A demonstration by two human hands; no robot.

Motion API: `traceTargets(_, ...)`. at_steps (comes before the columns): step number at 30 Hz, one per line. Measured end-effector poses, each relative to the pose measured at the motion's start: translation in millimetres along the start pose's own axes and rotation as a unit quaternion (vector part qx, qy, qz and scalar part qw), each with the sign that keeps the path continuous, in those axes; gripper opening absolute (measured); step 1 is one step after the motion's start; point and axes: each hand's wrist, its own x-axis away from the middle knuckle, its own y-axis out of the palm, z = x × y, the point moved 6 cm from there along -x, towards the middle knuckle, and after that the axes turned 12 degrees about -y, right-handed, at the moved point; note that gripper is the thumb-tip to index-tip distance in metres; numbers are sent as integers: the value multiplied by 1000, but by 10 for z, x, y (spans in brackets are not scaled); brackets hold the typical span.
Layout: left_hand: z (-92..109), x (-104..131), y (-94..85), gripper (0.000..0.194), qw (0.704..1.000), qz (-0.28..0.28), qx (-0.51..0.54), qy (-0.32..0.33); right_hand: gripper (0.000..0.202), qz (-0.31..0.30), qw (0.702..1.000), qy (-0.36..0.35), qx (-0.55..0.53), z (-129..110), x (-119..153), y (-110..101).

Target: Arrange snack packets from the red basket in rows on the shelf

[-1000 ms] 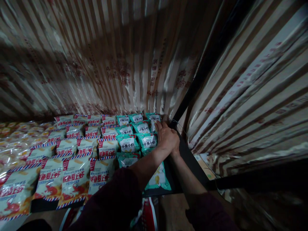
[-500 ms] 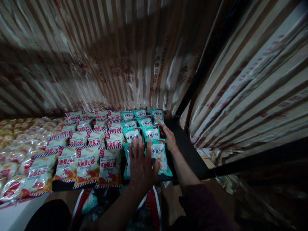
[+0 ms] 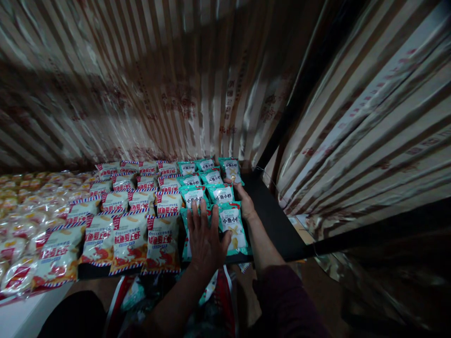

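Rows of teal-and-white snack bags (image 3: pixel 230 227) lie at the right part of a black shelf (image 3: pixel 275 223). My left hand (image 3: pixel 206 234) rests with fingers spread over the front teal bags, covering much of the left one. Beside the right column is my right hand (image 3: pixel 244 202), its fingers reaching along the bags' edge toward the rear right teal bag (image 3: pixel 231 170). Its fingertips touch that bag's lower end, and part of them is hidden behind the bags. Left of the teal rows stand white-and-orange snack bags (image 3: pixel 162 241) with striped edges.
Clear-wrapped round packages (image 3: pixel 24 227) fill the shelf's left side. Below the front edge sits a red-rimmed box (image 3: pixel 229 300) holding teal bags. Striped plastic-like sheeting (image 3: pixel 158 84) hangs behind, and a dark post (image 3: pixel 282 122) stands at the right corner.
My right hand has shifted slightly left and nearer, its fingers against the bags' edge. My left hand has moved a little left, staying over the front teal bags.
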Motion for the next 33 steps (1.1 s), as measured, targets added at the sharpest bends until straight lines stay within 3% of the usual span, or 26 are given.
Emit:
traceTargets(4,-47,-18,41,66,1000,5,-6,-1,57,-9,1000,5,-22,40,8,33)
traceTargets(10,-111,-36,73,61,1000,0,5,10,57,4,1000,12,26,52,23,28)
traceTargets(26,-285,-101,12,56,998,-12,5,62,57,26,998,-5,65,-78,125,210)
traceTargets(33,-350,-112,15,54,997,-9,24,71,55,23,997,-25,69,0,132,214)
